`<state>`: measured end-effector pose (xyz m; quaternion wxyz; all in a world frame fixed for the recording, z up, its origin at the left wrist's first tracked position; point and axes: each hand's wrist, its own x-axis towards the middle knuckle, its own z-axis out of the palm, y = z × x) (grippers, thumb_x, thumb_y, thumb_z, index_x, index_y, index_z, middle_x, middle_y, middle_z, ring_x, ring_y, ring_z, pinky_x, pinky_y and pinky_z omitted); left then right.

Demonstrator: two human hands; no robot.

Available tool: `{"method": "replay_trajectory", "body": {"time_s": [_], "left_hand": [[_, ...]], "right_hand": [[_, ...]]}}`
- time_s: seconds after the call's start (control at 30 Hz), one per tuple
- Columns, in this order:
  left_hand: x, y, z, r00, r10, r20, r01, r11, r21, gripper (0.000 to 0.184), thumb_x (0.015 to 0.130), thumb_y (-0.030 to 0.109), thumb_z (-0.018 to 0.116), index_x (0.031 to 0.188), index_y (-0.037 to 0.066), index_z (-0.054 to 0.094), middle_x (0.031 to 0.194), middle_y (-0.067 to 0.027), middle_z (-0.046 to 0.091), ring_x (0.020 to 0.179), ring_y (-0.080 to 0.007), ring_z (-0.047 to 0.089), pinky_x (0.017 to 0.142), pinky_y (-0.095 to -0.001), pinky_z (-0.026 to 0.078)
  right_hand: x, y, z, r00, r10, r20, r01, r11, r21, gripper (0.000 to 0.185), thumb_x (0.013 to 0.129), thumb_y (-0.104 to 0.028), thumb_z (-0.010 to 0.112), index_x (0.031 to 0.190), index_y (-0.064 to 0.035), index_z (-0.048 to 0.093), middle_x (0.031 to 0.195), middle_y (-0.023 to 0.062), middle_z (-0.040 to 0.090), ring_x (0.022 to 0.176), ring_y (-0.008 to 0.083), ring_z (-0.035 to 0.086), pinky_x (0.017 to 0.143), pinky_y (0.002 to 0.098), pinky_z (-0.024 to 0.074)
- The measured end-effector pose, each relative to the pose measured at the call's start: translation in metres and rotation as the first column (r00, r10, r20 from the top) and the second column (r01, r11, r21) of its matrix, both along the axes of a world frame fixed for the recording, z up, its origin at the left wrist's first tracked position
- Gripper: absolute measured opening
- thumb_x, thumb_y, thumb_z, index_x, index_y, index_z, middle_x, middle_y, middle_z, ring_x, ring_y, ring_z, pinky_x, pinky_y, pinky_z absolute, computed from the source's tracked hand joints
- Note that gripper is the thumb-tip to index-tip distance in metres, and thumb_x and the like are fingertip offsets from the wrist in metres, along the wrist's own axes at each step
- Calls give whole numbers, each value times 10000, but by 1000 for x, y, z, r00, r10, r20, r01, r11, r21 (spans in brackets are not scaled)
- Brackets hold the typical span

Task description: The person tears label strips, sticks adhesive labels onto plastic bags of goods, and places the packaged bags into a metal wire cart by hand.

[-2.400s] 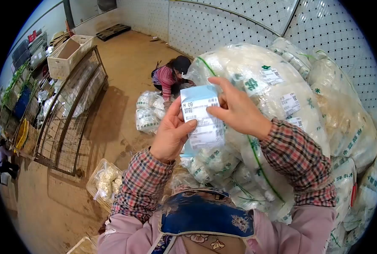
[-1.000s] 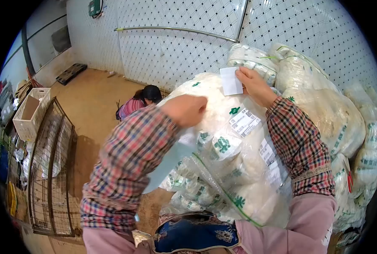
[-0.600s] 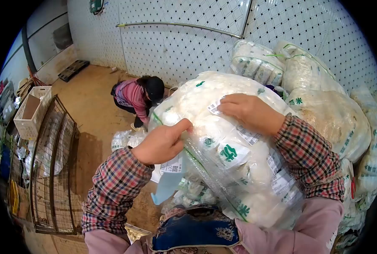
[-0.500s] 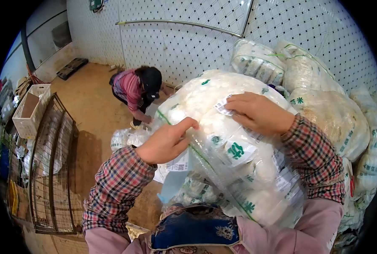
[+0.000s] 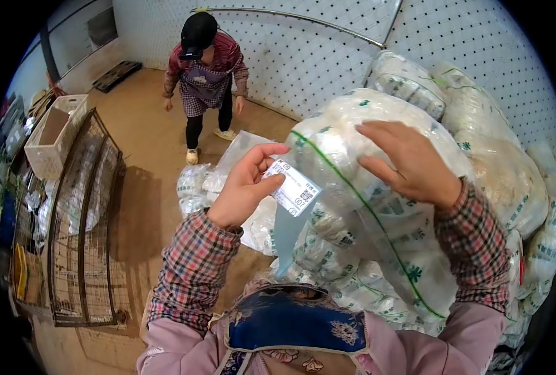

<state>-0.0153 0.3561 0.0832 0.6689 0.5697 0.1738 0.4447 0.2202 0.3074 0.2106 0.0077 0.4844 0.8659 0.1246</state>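
Note:
A white printed label (image 5: 295, 195), bearing a QR code and "007", is pinched between the thumb and fingers of my left hand (image 5: 243, 181). A blue-grey strip (image 5: 287, 234), seemingly label backing, hangs below it. My right hand (image 5: 406, 164) is held over a big clear plastic bag (image 5: 403, 112), fingers apart and nothing in them. That bag bulges with white contents and carries green print. Its green-lined edge (image 5: 365, 203) runs slantwise down toward me. Whether my right hand touches the plastic, I cannot tell.
More filled bags (image 5: 509, 169) are piled at the right against the patterned wall. A co-worker (image 5: 206, 81) stands on the brown floor beyond small bagged bundles (image 5: 193, 181). On the left are a wire cage cart (image 5: 81, 250) and a cream plastic crate (image 5: 53, 140).
My right hand has lifted from a label on the bag and opened. The label in my left hand has turned into view. The co-worker has risen from bending to standing upright.

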Motion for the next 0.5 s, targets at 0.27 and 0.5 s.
{"method": "replay_trajectory", "body": {"time_s": [0.27,0.5], "left_hand": [[-33,-30,-30,988,77,136,-76,997,-13,490,807,-1,479,1252,56,282,1062,-92,497,944,-154,517,787,-273,457],[-66,-31,-51,944,-20,329,88,977,-192,546,887,318,367,1329,102,131,1105,-174,484,974,-225,528,842,-321,426]], "right_hand": [[-88,25,-80,618,-153,-771,-231,902,-364,354,757,-112,575,1076,-29,446,669,77,562,582,137,531,520,245,392],[-112,30,-83,854,161,-495,-328,906,-269,352,724,-100,600,1049,-55,472,696,123,573,622,221,567,565,305,422]]}}
